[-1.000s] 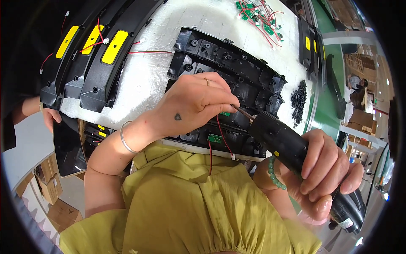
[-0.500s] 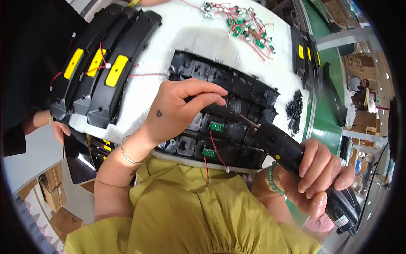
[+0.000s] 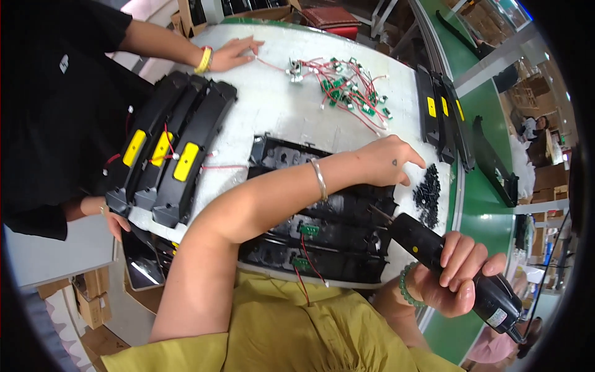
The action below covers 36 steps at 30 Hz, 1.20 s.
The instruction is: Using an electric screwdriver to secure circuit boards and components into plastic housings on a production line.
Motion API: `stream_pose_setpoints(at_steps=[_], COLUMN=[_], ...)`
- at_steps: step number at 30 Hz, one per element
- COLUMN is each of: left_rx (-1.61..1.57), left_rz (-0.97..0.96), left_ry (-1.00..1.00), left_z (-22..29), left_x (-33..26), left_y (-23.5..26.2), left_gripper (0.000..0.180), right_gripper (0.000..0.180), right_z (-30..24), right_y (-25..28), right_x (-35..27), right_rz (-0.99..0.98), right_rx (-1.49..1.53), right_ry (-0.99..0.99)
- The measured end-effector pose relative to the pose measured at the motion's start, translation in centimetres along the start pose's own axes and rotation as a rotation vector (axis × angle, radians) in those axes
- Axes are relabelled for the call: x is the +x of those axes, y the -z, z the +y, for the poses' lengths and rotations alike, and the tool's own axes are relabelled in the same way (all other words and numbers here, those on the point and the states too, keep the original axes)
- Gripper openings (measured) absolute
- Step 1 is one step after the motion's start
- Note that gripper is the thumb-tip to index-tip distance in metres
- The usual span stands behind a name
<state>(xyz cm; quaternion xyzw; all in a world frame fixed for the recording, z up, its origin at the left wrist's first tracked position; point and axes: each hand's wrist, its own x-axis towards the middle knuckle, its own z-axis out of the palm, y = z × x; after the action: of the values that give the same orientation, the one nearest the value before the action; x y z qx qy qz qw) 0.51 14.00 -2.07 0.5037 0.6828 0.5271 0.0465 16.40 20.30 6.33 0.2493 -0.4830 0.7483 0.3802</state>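
The black electric screwdriver (image 3: 421, 240) is at the lower right of the frame, my right hand (image 3: 462, 273) wrapped around it, its bit over the black housings (image 3: 347, 265) at centre. My left hand (image 3: 387, 162), thumb and forefinger parted, reaches beside the heap of small black pieces (image 3: 427, 197) at centre right. Wired green boards (image 3: 347, 90) lie at upper centre; a co-worker's hand (image 3: 232, 54) is at upper left.

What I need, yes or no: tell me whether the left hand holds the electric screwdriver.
No, the right hand grips the black electric screwdriver.
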Motion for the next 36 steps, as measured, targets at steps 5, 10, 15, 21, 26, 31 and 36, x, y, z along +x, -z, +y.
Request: stream_pose_setpoints(at_steps=[5, 10, 15, 21, 26, 31, 36], left_rx=[0.221, 0.478, 0.74, -0.146, -0.309, 0.277, 0.78], left_rz=[-0.025, 0.272, 0.171, 0.328, 0.418, 0.498, 0.336], left_ry=[0.314, 0.571, 0.343, 0.626, 0.546, 0.43, 0.118], left_z=[-1.6, -7.8, -9.2, -5.0, -2.7, -2.0, -2.6], left_x=[0.1, -3.5, -3.0, -0.8, -1.4, -3.7, -2.1], left_y=[8.5, 16.5, 16.3, 19.3, 19.8, 21.0, 18.9], left_gripper=[0.015, 0.02, 0.019, 0.022, 0.021, 0.024, 0.029], right_gripper=[0.026, 0.031, 0.028, 0.031, 0.032, 0.03, 0.023], right_z=[-0.2, 0.3, -0.1, -0.1, -0.3, -0.1, -1.0], right_y=[2.0, 2.5, 3.3, 3.2, 3.0, 3.5, 3.0], right_x=[0.0, 0.0, -0.1, -0.4, -0.4, -0.8, -0.4], right_rz=[0.086, 0.171, 0.183, 0.256, 0.267, 0.235, 0.178], right_rx=[-0.046, -0.055, -0.03, -0.074, -0.085, -0.034, 0.034], right_ry=[0.006, -0.014, -0.038, -0.033, -0.038, -0.052, 0.009])
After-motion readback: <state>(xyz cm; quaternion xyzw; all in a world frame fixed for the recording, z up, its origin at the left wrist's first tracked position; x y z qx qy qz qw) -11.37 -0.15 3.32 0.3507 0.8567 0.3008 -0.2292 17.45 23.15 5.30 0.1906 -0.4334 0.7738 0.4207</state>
